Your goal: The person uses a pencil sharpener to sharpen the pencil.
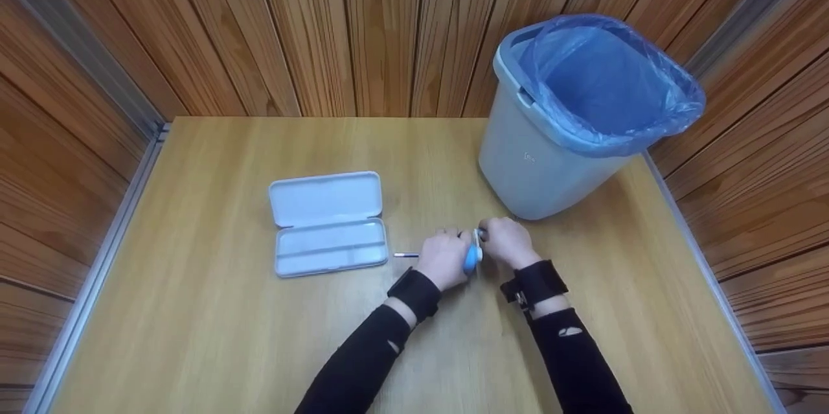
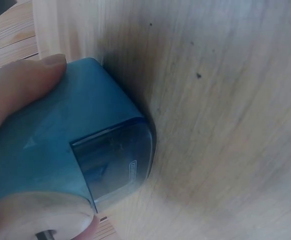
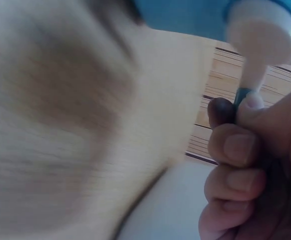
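Note:
My left hand grips a blue pencil sharpener from above, holding it on the wooden table. The sharpener has a dark see-through shavings drawer and a pale round crank hub. A thin pencil sticks out on its left side, the rest covered by the left hand. To the right of the sharpener, my right hand pinches the dark knob of the white crank arm between thumb and forefinger, its other fingers curled in.
Left of the hands, a white pencil case lies with its lid folded back. A grey bin lined with a blue bag stands close behind the right hand. Dark specks dot the table. Wood-panelled walls enclose the table's back and sides.

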Demonstrator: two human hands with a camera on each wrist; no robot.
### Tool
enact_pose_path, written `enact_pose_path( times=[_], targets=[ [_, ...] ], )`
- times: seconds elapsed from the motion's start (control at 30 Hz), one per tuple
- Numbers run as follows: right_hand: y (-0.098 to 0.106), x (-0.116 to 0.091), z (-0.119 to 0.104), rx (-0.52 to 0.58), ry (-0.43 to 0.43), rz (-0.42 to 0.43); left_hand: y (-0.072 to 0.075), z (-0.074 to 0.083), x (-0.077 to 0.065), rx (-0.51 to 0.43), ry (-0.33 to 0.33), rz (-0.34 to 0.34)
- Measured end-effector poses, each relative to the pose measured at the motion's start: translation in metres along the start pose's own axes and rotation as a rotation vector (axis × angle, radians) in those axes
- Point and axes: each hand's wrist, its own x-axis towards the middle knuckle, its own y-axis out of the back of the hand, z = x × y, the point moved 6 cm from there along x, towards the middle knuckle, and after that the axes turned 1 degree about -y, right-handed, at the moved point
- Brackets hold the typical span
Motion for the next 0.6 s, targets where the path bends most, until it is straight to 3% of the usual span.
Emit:
enact_pose_path(
  times=[0.3, 0.6],
  targets=[
    [-0.032, -0.013, 0.003, -0.035, 0.015, -0.049, -0.002, 0.000, 0.001, -0.016, 0.008, -0.039],
    [-0.042, -0.040, -0.002, -0.051, 0.008, -0.040, -0.001, -0.002, 0.001, -0.012, 0.022, -0.047]
  ],
)
